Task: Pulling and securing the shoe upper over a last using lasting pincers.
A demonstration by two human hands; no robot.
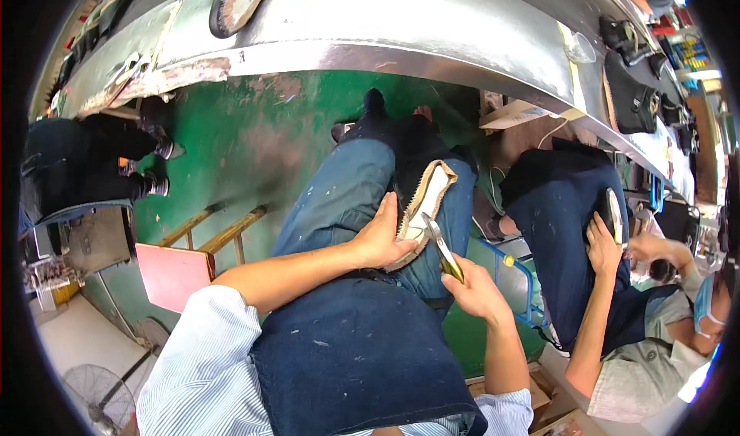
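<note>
On my lap lies an unfinished shoe (426,208), its pale underside turned up and a tan, jagged edge folded in around it. My left hand (381,234) grips its side, with the thumb over the near part. The shoe's upper is mostly hidden beneath. In my right hand (475,287) are pliers (442,249) with a shiny metal head and yellowish handles. Their head reaches to the shoe's underside; whether the jaws hold the edge, I cannot tell.
A long metal workbench (370,23) spans the far side, bearing a shoe (241,3) and, farther right, black shoes (632,97). Beside me on the right, a co-worker (655,336) holds a shoe. A pink-topped stool (173,274) stands left; another person (85,158) sits beyond it.
</note>
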